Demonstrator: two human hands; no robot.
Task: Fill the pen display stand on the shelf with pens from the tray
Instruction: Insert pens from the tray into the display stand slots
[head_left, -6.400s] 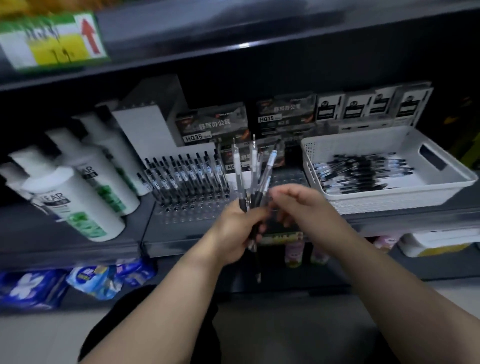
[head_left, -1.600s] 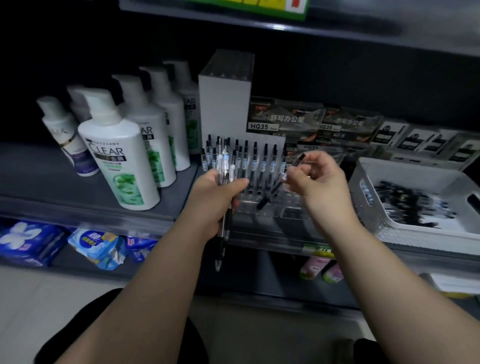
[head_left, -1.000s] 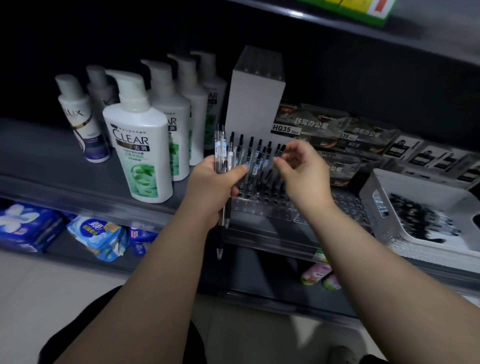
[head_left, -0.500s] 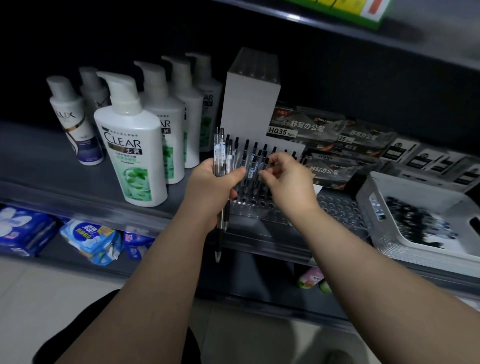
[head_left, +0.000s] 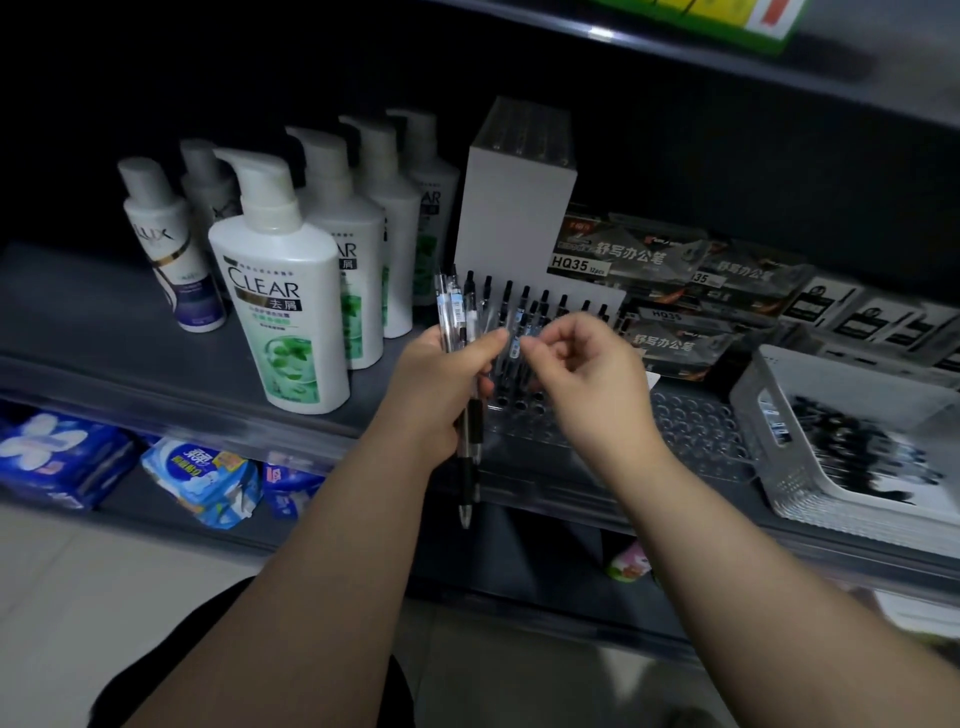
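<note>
**Hands at the pen display stand, head view**

The fingers of the left hand (head_left: 441, 384) are curled round a bundle of pens (head_left: 457, 322), with the thumb laid across the barrels. The bundle is upright: the clicker ends stand above the fist and the tips hang below it, in front of the shelf edge. The fingers of the right hand (head_left: 587, 384) are curled, and the forefinger and thumb tips come together just beside the left thumb, at the barrel of a blue-labelled pen (head_left: 515, 345). Whether they pinch that pen or only touch it cannot be told, nor whether the pen belongs to the bundle or to the stand.

Directly behind both hands is the pen display stand (head_left: 691, 431), a clear block of round holes with a white back panel. The standing pens (head_left: 524, 301) fill its left rows; the holes to the right of the right hand are bare. Touching or just beside the stand's right end is the white perforated tray (head_left: 753, 405), where the loose pens (head_left: 852, 447) lie flat.

All of this rests on a dark grey shelf (head_left: 104, 332). To the left of the stand are white pump shampoo bottles (head_left: 280, 312); behind the stand and tray lie boxed pen packs (head_left: 623, 254). Blue wrapped packets (head_left: 202, 478) occupy the shelf below.
</note>
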